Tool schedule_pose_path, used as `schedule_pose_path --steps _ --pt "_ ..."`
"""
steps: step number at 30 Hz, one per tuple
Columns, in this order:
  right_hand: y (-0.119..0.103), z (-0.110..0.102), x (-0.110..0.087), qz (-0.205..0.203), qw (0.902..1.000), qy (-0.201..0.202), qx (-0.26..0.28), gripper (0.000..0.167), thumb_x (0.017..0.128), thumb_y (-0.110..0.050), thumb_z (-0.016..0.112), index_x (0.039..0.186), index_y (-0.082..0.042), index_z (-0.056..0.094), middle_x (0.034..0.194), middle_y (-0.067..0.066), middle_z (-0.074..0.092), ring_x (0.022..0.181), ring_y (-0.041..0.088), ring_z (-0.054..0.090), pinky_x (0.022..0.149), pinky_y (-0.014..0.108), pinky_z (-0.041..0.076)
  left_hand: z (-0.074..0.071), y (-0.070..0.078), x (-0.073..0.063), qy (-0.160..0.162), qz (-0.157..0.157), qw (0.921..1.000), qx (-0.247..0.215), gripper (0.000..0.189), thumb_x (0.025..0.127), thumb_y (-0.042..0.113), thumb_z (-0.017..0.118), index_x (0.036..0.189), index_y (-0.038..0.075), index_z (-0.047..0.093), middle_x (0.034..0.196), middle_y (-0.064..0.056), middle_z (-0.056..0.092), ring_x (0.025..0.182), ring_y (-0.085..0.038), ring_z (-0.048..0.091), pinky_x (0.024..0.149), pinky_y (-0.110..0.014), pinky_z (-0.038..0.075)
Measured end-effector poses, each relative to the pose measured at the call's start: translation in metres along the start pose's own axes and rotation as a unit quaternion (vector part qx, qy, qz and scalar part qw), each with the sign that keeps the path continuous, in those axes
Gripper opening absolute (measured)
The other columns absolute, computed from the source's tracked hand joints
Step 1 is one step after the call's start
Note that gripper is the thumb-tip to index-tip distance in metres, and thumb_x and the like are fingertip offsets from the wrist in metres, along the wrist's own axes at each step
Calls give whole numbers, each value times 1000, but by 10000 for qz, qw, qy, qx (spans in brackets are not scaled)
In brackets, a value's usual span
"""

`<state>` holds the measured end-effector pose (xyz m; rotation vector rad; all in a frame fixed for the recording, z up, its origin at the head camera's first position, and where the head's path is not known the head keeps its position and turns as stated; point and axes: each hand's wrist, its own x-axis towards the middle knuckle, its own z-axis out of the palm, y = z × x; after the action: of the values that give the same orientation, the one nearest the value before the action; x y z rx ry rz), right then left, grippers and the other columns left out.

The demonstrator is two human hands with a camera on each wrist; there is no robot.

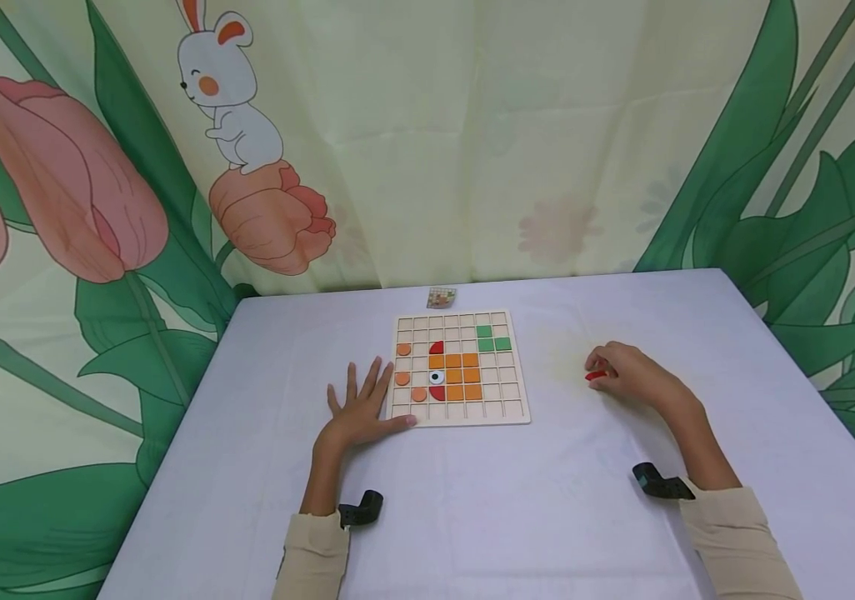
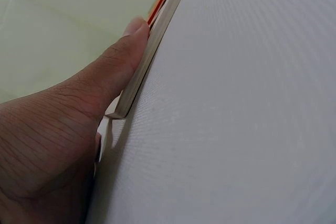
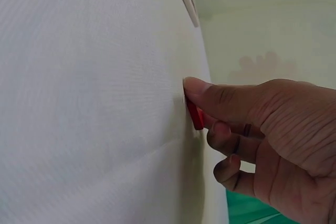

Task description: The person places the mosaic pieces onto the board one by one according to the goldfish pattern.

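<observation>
A square wooden grid board (image 1: 502, 408) lies flat on the table with orange, red, green and round orange tiles in its cells, plus a round eye tile (image 1: 437, 377). My left hand (image 1: 358, 414) is spread at the board's left side, its thumb resting on the near left corner; the left wrist view shows that thumb along the board's edge (image 2: 137, 77). Well to the right of the board, my right hand (image 1: 632, 373) pinches a small red tile (image 3: 195, 115) between thumb and fingers, close over the table. The other right fingers are loosely curled.
A small patterned card or packet (image 1: 441, 297) lies just behind the board. The white-covered table (image 1: 472, 508) ends at a printed curtain (image 1: 427, 167) at the back. A black wrist camera (image 1: 362, 508) sits on the left wrist, another (image 1: 660, 483) on the right.
</observation>
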<state>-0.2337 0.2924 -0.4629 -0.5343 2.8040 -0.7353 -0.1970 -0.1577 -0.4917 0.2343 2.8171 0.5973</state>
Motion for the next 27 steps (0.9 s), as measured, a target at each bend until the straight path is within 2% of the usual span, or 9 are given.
schedule_pose_path --steps 5,8,13,21,23,27 --pt "3 2 0 -40 9999 130 64 19 84 -8 76 99 -1 66 85 4 60 80 20 55 71 36 49 0 1 0 40 46 10000 -13 107 78 70 64 159 23 12 165 -3 -1 145 -39 -21 104 -71 -13" --pt "2 1 -1 39 9999 13 137 25 83 -11 78 103 0 65 89 6 61 84 22 56 74 37 50 -1 1 -1 68 73 9999 -25 106 78 69 65 159 22 13 165 -4 1 145 -40 -20 104 -71 -13" --pt "1 -3 -5 55 9997 -157 168 27 85 -5 74 110 0 65 96 11 61 89 27 57 76 38 52 -2 2 -2 75 64 10000 5 106 79 68 65 159 21 14 165 -4 1 145 -40 -19 105 -72 -12" --pt "0 5 -4 -354 9987 -210 290 32 89 -6 68 121 -3 63 78 -1 55 71 15 48 61 27 43 -1 3 -2 43 56 10000 -23 105 79 68 65 159 22 14 165 -4 1 145 -40 -19 105 -71 -12" --pt "0 8 -2 -438 9983 -181 338 30 89 -5 69 119 -4 65 79 -2 56 71 15 48 61 26 43 -1 3 -2 41 57 10000 -31 105 79 68 65 159 22 14 165 -4 1 145 -40 -19 104 -71 -12" --pt "-5 9 1 -352 9982 -89 476 28 87 -3 71 114 1 66 84 0 59 77 16 52 66 27 47 0 0 0 -16 53 10000 -6 106 79 70 63 159 23 11 165 -2 -2 145 -38 -22 104 -71 -14"
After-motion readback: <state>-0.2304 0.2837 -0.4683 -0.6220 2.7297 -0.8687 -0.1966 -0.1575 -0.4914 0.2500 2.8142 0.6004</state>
